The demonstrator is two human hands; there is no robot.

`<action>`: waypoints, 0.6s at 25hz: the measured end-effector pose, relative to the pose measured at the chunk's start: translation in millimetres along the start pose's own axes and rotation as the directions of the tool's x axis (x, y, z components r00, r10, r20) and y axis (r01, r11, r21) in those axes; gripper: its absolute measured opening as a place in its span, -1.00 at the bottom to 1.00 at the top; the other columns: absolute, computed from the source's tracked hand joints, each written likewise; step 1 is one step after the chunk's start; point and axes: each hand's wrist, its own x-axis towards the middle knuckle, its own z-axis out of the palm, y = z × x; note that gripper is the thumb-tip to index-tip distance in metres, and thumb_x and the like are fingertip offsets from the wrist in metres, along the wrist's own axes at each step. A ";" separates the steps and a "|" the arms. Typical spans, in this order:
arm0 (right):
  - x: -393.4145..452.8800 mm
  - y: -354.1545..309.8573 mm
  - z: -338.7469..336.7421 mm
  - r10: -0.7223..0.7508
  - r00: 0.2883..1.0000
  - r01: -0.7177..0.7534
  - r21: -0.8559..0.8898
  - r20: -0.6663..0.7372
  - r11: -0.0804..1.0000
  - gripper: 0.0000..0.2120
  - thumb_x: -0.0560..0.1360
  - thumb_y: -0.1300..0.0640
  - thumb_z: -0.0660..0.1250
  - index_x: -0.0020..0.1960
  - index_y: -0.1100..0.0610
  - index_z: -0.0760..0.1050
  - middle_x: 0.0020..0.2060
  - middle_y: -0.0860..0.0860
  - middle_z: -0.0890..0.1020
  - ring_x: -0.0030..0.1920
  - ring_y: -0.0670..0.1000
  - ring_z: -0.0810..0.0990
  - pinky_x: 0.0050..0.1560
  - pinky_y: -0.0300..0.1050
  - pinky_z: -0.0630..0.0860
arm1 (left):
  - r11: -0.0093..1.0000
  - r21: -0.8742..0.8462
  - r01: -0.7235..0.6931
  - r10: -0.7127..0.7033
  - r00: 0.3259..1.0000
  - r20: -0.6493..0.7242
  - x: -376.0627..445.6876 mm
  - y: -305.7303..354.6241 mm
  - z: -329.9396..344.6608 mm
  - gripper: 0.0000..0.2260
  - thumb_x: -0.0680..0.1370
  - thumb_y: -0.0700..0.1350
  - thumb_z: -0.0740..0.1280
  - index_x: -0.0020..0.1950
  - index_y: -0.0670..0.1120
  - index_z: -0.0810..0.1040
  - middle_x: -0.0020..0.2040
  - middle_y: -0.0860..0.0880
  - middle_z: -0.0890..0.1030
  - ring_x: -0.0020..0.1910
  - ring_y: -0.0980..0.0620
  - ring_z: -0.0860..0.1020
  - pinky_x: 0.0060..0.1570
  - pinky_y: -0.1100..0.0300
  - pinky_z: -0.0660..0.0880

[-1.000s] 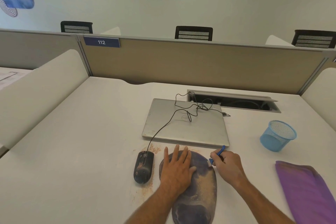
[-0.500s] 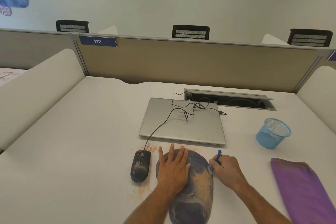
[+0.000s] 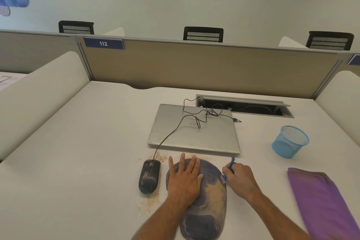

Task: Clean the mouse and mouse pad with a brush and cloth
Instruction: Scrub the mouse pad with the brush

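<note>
On a white office desk [image 3: 78,161]: one closed silver laptop [image 3: 194,134], one black corded mouse [image 3: 149,177] to its near left, one dark mouse pad [image 3: 210,197] dusted with sandy grit, one blue brush [image 3: 231,162], one purple cloth [image 3: 327,200] at the near right, and one blue mesh cup [image 3: 290,141] at the right. Two hands are at work, the left hand [image 3: 184,179] and the right hand [image 3: 240,179]. Three black chair backs [image 3: 203,34] rise beyond the far partition [image 3: 194,68], which carries one numbered tag [image 3: 103,43].

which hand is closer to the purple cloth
Right. The right hand, gripping the blue brush, sits at the mouse pad's right edge, toward the purple cloth. The left hand lies flat on the pad, farther away.
</note>
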 end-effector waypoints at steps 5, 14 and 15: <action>0.8 -2.0 1.7 -0.002 1.000 0.002 0.016 -0.002 1.000 -0.73 0.58 0.11 0.26 -0.23 0.16 0.60 -0.33 0.05 0.64 -0.31 -0.04 0.59 -0.33 -0.23 0.45 | 1.000 -0.003 0.005 -0.005 1.000 0.003 0.3 0.6 0.5 -0.44 0.68 0.24 -0.25 0.64 0.06 -0.19 0.65 0.05 -0.15 0.58 -0.17 -0.32 0.25 -0.34 -0.61; -3.0 -6.7 3.9 0.004 1.000 -0.004 0.001 0.030 1.000 -0.75 0.57 0.14 0.26 -0.22 0.18 0.60 -0.30 0.09 0.64 -0.29 -0.02 0.60 -0.31 -0.25 0.45 | 1.000 -0.013 0.015 -0.015 1.000 0.016 1.1 1.4 0.8 -0.44 0.68 0.23 -0.24 0.64 0.05 -0.20 0.65 0.05 -0.16 0.58 -0.17 -0.32 0.31 -0.38 -0.54; -3.1 -6.2 3.7 0.008 1.000 -0.008 0.022 0.005 1.000 -0.74 0.58 0.14 0.26 -0.23 0.17 0.59 -0.32 0.07 0.63 -0.31 -0.05 0.59 -0.34 -0.28 0.44 | 1.000 -0.015 0.015 -0.015 1.000 0.017 1.2 1.5 0.9 -0.44 0.69 0.23 -0.23 0.64 0.05 -0.20 0.65 0.05 -0.16 0.58 -0.17 -0.32 0.32 -0.39 -0.53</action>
